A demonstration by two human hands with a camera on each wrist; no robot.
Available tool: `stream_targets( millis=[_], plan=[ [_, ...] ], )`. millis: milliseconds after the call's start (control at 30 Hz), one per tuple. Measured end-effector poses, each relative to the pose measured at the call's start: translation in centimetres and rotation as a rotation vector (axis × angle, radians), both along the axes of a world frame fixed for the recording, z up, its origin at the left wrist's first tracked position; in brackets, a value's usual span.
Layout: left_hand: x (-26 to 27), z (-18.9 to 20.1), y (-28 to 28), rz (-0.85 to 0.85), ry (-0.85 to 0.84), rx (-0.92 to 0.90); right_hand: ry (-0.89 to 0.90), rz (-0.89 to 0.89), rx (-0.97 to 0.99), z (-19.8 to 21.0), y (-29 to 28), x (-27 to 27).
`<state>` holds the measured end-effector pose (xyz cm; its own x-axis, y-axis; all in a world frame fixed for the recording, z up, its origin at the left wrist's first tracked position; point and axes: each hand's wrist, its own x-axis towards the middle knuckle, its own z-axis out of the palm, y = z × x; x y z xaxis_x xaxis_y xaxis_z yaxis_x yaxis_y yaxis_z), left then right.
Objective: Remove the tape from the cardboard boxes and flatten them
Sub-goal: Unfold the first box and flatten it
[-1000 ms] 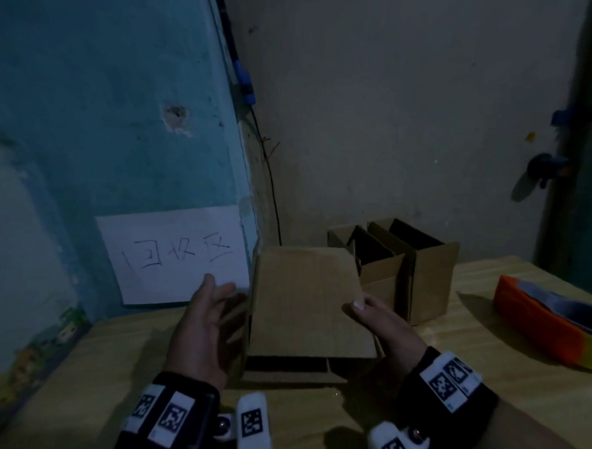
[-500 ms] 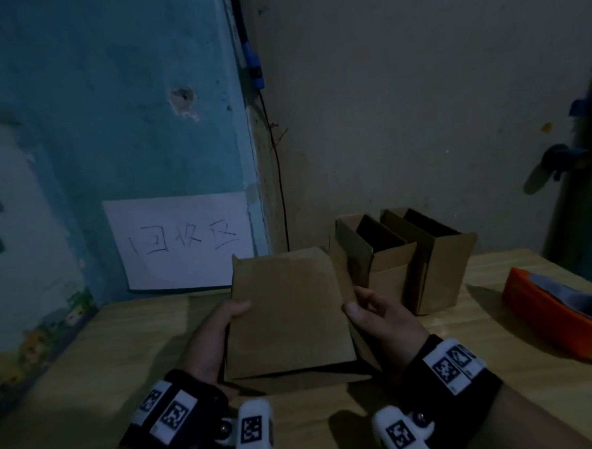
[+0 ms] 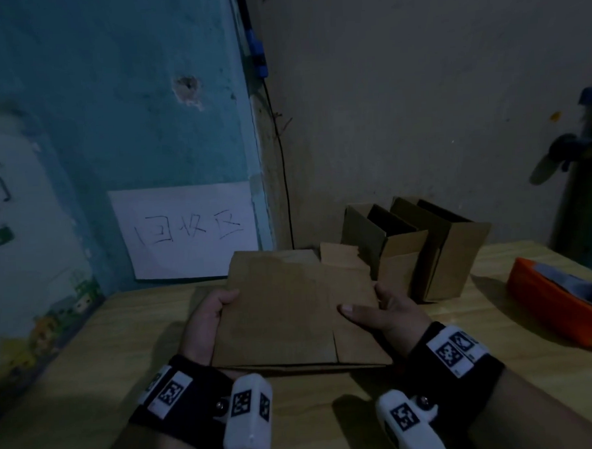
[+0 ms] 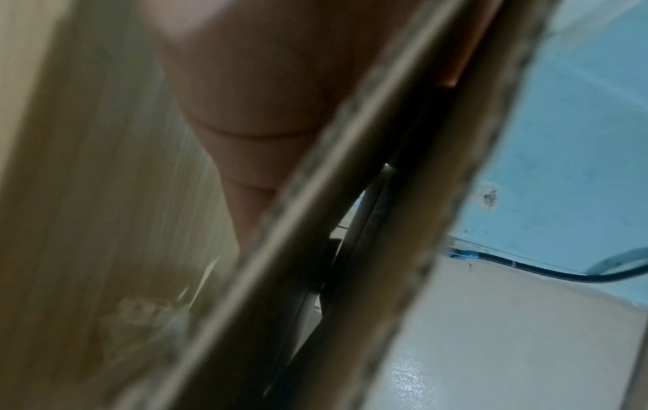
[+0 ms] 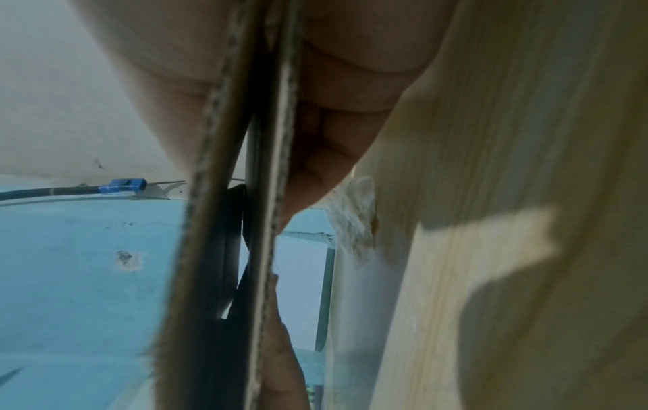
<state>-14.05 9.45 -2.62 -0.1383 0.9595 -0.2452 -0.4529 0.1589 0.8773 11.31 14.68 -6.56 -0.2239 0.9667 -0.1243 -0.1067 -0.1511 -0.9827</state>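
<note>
A flattened box (image 3: 296, 312) of plain brown corrugated card is held low over the pale wood-grain table (image 3: 106, 334). The left hand (image 3: 207, 321) grips its left edge, fingers curled over the top; the right hand (image 3: 385, 313) pinches the right edge, thumb on top. A slit runs up from its near edge. Behind it two open boxes (image 3: 421, 246) stand upright side by side. The wrist views alone show the two card layers edge-on, a dark gap between them, fingers (image 5: 336, 130) beneath.
</note>
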Motion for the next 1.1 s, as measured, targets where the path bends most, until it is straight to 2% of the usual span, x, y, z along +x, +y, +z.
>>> stream_targets(
  millis=[300, 567, 1100],
  plan=[
    [0.4, 0.0, -0.2, 0.022, 0.047, -0.027, 0.132, 0.017, 0.017, 0.0, -0.4, -0.1],
    [0.2, -0.1, 0.1, -0.018, 0.036, -0.008, 0.169, 0.049, 0.030, 0.6, -0.4, 0.3],
    [-0.5, 0.0, 0.5, -0.132, -0.115, 0.002, 0.225, -0.016, 0.019, 0.8, -0.3, -0.5]
  ],
)
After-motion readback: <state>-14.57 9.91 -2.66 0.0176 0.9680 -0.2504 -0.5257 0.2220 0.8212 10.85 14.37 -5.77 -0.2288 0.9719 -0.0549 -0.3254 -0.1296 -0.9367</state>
